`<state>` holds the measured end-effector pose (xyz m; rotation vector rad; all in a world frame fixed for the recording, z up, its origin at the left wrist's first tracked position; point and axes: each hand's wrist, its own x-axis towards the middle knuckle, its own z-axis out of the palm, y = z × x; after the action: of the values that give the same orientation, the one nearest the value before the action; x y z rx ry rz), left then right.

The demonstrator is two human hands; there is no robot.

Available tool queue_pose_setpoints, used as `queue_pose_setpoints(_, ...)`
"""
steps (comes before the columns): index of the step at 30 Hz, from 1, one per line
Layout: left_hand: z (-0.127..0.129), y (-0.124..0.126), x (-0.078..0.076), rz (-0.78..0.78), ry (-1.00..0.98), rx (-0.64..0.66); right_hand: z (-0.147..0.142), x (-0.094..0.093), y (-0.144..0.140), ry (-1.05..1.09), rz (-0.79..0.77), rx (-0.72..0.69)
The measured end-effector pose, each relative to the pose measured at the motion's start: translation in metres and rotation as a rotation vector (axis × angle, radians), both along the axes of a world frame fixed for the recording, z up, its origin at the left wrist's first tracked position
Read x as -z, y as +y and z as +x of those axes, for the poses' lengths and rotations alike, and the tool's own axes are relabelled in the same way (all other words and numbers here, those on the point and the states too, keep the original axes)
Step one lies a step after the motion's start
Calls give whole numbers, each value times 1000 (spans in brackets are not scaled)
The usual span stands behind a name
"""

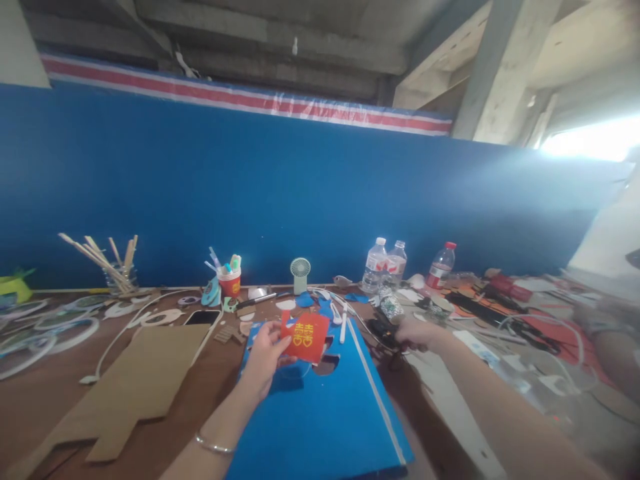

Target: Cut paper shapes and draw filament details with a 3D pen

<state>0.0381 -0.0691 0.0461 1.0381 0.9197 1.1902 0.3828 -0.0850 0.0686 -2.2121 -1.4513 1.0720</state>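
From the head camera, my left hand (267, 350) holds a red card (306, 341) by its left edge, thumb in front and fingers behind, closed just enough to pinch it. I judge that the edge grip is meant to leave the paired yellow characters uncovered and turned towards me. The card is over the far part of a blue board (320, 420), which lies squarely before me, probably because it serves as my work surface. Blue scraps (305, 299) lie around its far edge, and a white pen (343, 323) lies just beside the card, seemingly within easy reach.

My right hand (419, 333) is out to the right of the board, fingers curled down by a dark object (383, 330). The fingertips are blurred, so I cannot tell how far they are open or whether they grip anything.

Further back, a small fan (300, 273) stands upright facing me, perhaps for the breeze. 2 clear bottles (375, 270) stand near the wall, likely there to be out of the way. A red cup (231, 285) holds pens upright, and a glass jar (123, 279) holds sticks, presumably to stop them rolling. At far right is another person's blurred forearm (615, 350).
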Motion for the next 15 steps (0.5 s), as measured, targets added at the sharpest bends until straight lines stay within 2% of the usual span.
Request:
queue_pose_setpoints(3,-3,7,8,-39,5,-40,-2,0,4,146,-114,23)
queue_pose_setpoints(7,-7,12,11,-58,-2,-105,-15,7,-3,248,-183,55)
queue_pose_setpoints(11,-9,15,13,-49,-6,-137,-22,11,-19,268,-146,71)
queue_pose_setpoints(15,-10,17,16,-19,-3,-172,-20,6,-33,329,-125,59)
